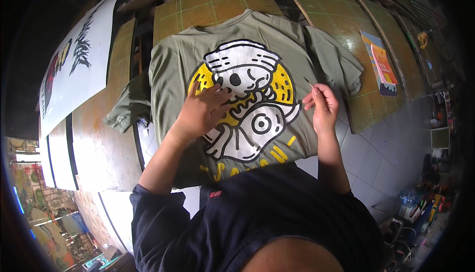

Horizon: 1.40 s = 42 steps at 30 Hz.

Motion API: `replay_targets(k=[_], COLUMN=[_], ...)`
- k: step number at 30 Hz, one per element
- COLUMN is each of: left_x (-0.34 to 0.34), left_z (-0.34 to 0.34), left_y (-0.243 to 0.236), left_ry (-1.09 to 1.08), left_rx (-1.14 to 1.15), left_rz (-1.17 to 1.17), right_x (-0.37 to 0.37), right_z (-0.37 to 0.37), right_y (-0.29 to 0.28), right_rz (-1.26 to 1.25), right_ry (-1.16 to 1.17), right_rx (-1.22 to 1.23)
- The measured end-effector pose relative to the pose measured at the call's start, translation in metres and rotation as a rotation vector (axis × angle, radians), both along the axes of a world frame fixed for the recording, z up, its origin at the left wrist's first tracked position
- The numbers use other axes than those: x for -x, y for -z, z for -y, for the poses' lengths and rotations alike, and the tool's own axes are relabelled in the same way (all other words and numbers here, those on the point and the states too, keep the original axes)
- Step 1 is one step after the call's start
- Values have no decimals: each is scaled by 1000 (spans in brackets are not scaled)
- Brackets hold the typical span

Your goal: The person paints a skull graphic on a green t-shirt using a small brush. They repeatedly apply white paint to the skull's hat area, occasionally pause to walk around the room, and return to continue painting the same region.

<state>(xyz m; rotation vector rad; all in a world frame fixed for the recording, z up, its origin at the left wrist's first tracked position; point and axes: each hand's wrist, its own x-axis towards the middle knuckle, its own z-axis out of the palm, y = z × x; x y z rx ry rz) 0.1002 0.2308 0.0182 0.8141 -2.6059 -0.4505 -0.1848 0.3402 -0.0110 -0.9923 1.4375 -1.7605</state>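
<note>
White printed panel (79, 59) leans along the far left, bearing a dark spiky graphic, well apart from the work. Beside it, bare brown wooden boards (101, 143) run down the bench.

Olive-green T-shirt (173, 64) lies flat, back up, on a gridded yellow-green platen (208, 7); sleeves spill off both sides. Large print (247, 98) covers its middle: white, yellow and black, a skull-like figure over a fish shape.

Left hand (200, 113) rests palm-down on the print's left half, fingers spread — likely pinning the cloth flat and steady.

Right hand (324, 106) hovers at the print's right edge, fingers pinched on a thin stick-like tool (309, 82), tip angled up and left toward the print. Fine grip suggests detail work; tool's kind too small to tell.

Further right, an orange-and-blue printed sheet (383, 64) lies on another gridded board. Grey tiled floor (386, 158) below, clutter at the far right.
</note>
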Motion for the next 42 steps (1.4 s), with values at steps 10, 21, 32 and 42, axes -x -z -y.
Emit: replay_targets(k=[10,21,32,42], left_x=[-35,-13,58,64], left_z=[65,160,220,240], left_y=[20,-20,27,25], left_ry=[-377,-501,-331,-235], left_rx=[219,-9,-127,-387], left_rz=[-4,212,-41,-93], right_x=[0,0,-1,4], right_z=[-1,1,1,6], right_y=[6,3,4,2], right_rz=[-8,-15,-66,8], right_ry=[11,50,88,106], right_rx=[33,22,-18,-22])
